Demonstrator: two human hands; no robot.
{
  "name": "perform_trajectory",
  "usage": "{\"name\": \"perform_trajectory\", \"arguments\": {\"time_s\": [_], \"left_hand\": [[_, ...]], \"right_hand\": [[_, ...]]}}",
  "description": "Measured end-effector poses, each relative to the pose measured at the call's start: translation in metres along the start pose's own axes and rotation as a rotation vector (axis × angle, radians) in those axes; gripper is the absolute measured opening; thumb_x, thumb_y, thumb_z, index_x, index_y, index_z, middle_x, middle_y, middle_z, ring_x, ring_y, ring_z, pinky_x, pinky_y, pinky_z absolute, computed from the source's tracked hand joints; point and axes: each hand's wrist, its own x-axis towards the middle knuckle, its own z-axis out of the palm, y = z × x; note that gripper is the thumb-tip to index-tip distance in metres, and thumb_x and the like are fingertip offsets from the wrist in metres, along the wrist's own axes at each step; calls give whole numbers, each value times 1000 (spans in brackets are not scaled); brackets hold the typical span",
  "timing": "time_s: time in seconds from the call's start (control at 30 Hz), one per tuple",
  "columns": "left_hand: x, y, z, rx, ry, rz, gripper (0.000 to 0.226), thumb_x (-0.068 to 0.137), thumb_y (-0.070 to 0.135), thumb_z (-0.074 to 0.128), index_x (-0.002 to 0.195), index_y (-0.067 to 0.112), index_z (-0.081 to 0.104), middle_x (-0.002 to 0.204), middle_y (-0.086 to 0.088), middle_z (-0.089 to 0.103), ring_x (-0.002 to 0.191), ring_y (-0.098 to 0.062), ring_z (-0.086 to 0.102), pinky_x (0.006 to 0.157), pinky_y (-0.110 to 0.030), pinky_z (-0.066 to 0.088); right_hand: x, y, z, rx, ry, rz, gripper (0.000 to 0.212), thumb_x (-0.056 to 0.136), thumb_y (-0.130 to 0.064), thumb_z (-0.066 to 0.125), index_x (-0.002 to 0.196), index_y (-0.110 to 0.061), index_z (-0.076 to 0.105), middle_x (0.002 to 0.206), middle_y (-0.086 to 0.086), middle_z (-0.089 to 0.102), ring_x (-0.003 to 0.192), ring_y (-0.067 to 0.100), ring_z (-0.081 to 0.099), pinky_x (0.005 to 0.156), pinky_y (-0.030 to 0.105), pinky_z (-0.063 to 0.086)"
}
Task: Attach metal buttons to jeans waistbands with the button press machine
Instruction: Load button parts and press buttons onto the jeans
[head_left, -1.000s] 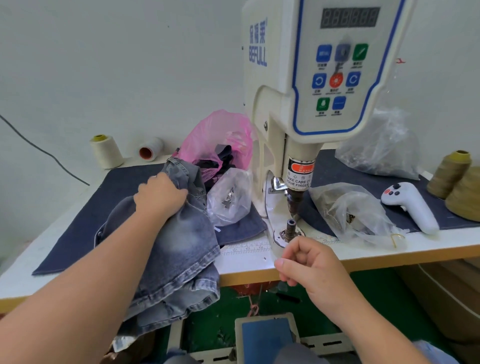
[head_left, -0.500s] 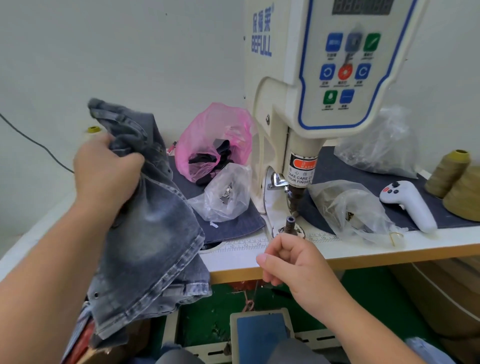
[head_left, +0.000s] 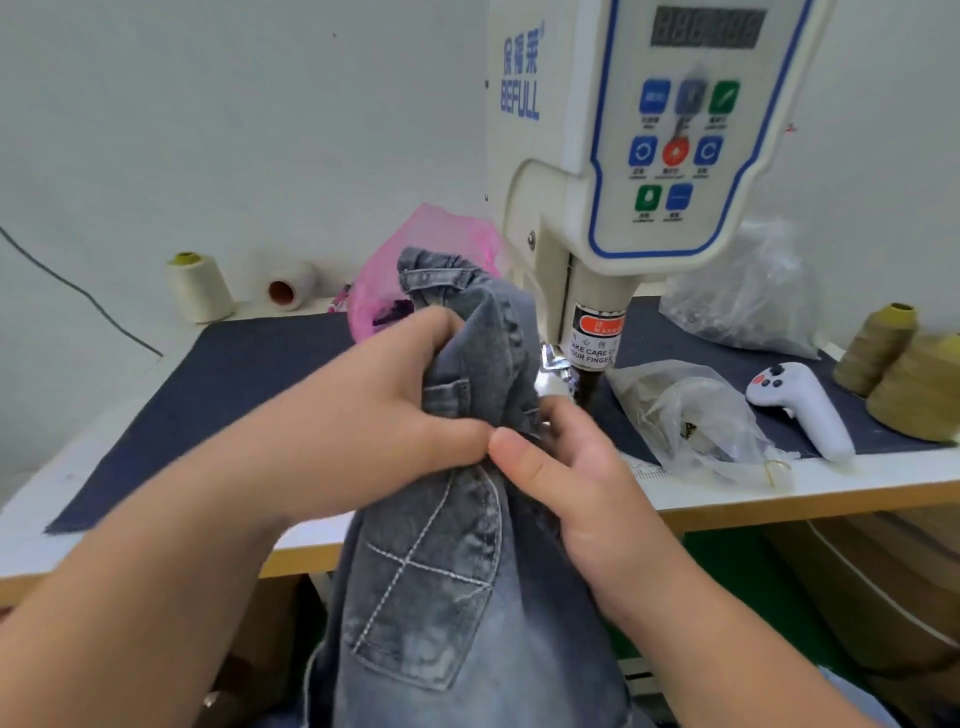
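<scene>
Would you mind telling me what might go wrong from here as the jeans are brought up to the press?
1. The right hand grips the jeans right beside the press head, whose label warns about fingers; a pinch seems possible.
2. The left hand holds the denim bunched, so the waistband may sit folded and the button land off position.

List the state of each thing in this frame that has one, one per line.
jeans: bunched, held up in front of the press, hanging below the table edge
left hand: grips the jeans
right hand: grips the jeans
button press machine: display blurred, cannot tell if lit
cream thread cone: upright
white spool: lying on its side
white controller: lying flat on the dark cloth
</scene>
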Motion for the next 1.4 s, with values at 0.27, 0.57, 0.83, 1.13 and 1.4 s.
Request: {"name": "perform_trajectory", "arguments": {"time_s": [0.27,0.57,0.83,1.13,1.4], "left_hand": [[4,-29,4,-190,-309,-27,55,78,5,73,129,-3,53,129,-30,56,119,-49,55,102,-70,38],[-2,-49,5,-280,-173,145,10,74,23,74,71,14,70,88,-4,64,81,-21,57,78,-32,48],[-18,-49,10,-235,-27,189,25,79,35,68,74,11,61,78,-25,51,72,-26,46,70,-34,41],[-19,-52,34,157,553,78,27,94,36,54,75,19,50,67,-5,53,56,-5,46,53,-20,38],[-26,-59,17,-78,752,-54,19,70,30,48,66,11,43,60,-4,42,59,-21,41,58,-36,31]], "right_hand": [[-16,4,-30,-30,294,-85,32,73,-24,72,103,-14,66,103,13,75,94,32,73,73,38,61],[-28,0,-48,86,361,-123,36,72,-25,70,105,-12,67,103,18,74,87,33,74,68,40,61],[-31,0,-48,118,324,-107,42,66,-16,83,105,-11,67,102,19,74,85,34,74,66,38,60],[-37,8,-16,-251,235,-179,41,67,-35,82,101,-36,57,109,-5,73,102,15,71,89,42,55],[-43,12,-16,-82,178,-183,45,65,-30,81,103,-33,57,107,4,73,102,25,70,86,41,57]]}}
